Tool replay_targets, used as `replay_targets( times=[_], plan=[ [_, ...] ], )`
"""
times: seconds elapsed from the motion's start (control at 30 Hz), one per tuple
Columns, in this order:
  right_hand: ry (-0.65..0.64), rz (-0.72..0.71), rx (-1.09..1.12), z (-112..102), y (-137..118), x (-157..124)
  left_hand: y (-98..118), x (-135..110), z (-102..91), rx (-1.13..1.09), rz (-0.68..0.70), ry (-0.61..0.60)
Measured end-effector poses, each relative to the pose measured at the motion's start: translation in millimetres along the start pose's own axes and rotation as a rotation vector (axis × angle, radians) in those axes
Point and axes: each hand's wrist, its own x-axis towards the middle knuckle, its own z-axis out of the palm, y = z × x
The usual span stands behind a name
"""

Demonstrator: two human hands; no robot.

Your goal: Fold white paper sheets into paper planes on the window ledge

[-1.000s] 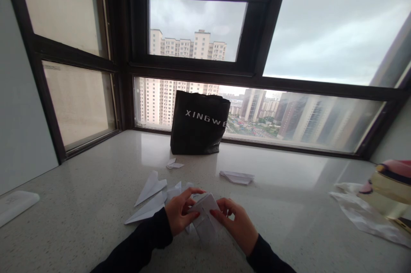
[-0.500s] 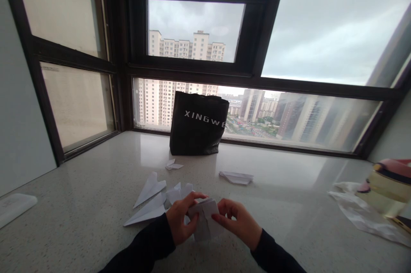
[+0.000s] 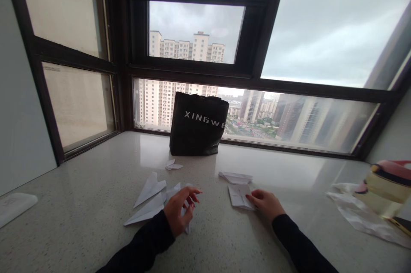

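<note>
My right hand (image 3: 266, 205) pinches the right edge of a square of folded white paper (image 3: 239, 196), at or just above the counter. Right behind that square lies a long folded paper boat shape (image 3: 236, 177). My left hand (image 3: 181, 208) holds nothing; its fingers are apart and curved, above some folded paper that it partly hides. To its left rest two paper planes, one farther back (image 3: 150, 189) and one nearer (image 3: 147, 211). A small folded paper piece (image 3: 174, 165) sits beyond them.
A black bag (image 3: 199, 125) with white lettering stands against the window. On the right are a yellowish bottle with a pink lid (image 3: 383, 189) and a crumpled white tissue or wrapper (image 3: 353, 217). At the far left lies a white flat object (image 3: 16, 208) on the speckled counter (image 3: 96, 230).
The folded paper square has moved right and away from me in my right hand, toward the boat shape. My left hand has let go of it and stayed near the planes.
</note>
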Motion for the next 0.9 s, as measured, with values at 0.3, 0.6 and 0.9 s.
replay_targets(
  times=[0.3, 0.6, 0.9],
  plan=[
    [0.104, -0.080, -0.203, 5.2, 5.0, 1.5, -26.7, 15.9, -53.8, 0.697, -0.231, 0.187],
    [0.196, -0.050, -0.299, 11.5, 10.3, 2.8, -46.4, 8.4, -81.9, 0.969, -0.685, 0.003],
    [0.316, -0.148, -0.266, 0.6, -12.3, -5.1, -51.8, 8.8, -94.7, 0.915, -0.686, 0.005]
  ],
)
